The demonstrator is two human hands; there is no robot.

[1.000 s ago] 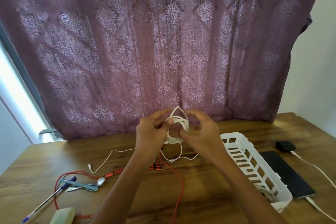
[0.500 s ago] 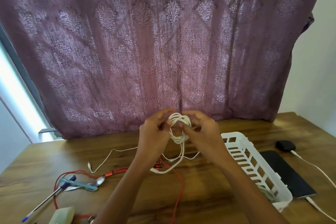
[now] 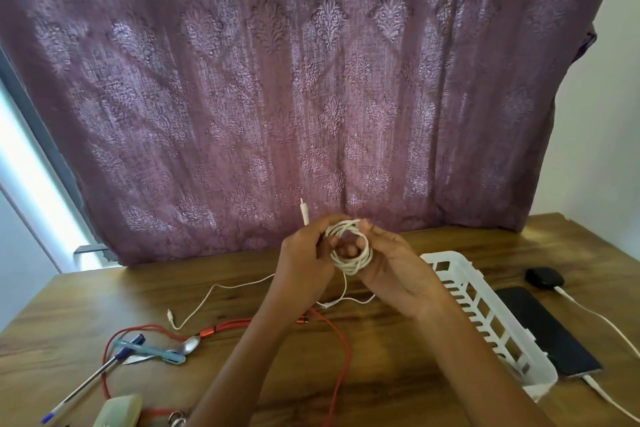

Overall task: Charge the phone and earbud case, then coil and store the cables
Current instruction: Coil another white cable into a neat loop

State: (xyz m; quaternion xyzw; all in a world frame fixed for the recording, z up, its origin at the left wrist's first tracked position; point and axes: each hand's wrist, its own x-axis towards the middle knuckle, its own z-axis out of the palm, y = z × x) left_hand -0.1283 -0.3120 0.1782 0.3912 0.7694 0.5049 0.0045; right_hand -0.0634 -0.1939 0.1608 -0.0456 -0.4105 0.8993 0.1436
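Both hands hold a coiled white cable (image 3: 349, 248) above the wooden table (image 3: 398, 374). My left hand (image 3: 304, 263) grips the coil's left side, and the cable's plug end (image 3: 304, 213) sticks up above its fingers. My right hand (image 3: 391, 267) pinches the coil's right side. A black phone (image 3: 547, 331) lies at the right with a white cable (image 3: 606, 399) at its near end. Behind it a black earbud case (image 3: 543, 277) has a white cable (image 3: 595, 315) plugged in. A thin white cable (image 3: 221, 291) and a red cable (image 3: 339, 357) lie loose on the table.
A white slotted basket (image 3: 485, 315) stands between my right arm and the phone. At the left lie a pen (image 3: 90, 378), a spoon (image 3: 187, 347), a blue object (image 3: 149, 352) and a pale green thing (image 3: 117, 411). A purple curtain (image 3: 311, 87) hangs behind.
The loose tail of the white cable that hung below the coil has been drawn up; its plug end now points upward above my left hand. Both hands stayed in place.
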